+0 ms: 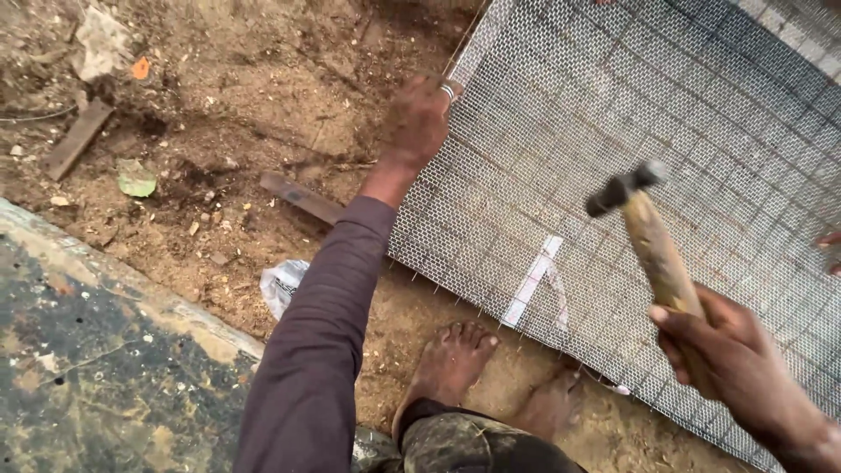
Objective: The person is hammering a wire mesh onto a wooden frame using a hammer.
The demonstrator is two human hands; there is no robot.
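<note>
Gripping a hammer (653, 236) in the right hand (736, 359), fingers wrapped tight round the lower end of the worn wooden handle; dark metal head raised and tilted up to the left, clear of the surface beneath. Hovering over a sheet of wire mesh (631, 114), fine woven grid laid over a coarser grid of rods, spread flat across the sandy ground (236, 105) and filling the upper right of the view. Pressing down on the mesh's left edge with the left hand (419, 118), arm stretched forward in a dark purple sleeve (320, 324); fingers curled over the edge, ring (448, 90) on one finger, hold on anything smaller impossible to tell. Lying on the mesh between the two hands, a pale strip (533, 282) set at a slant near the lower edge. Planted just below that edge, two bare feet: one (448, 359) on bare sand, the other (550, 403) close beside the mesh border. Scattered on the ground to the left: a flat dark bar (302, 199) near the sleeve, a wooden offcut (77, 138), a green leaf (137, 180), a crumpled plastic bag (280, 285). Running along the lower left, a stained concrete slab (88, 359).
</note>
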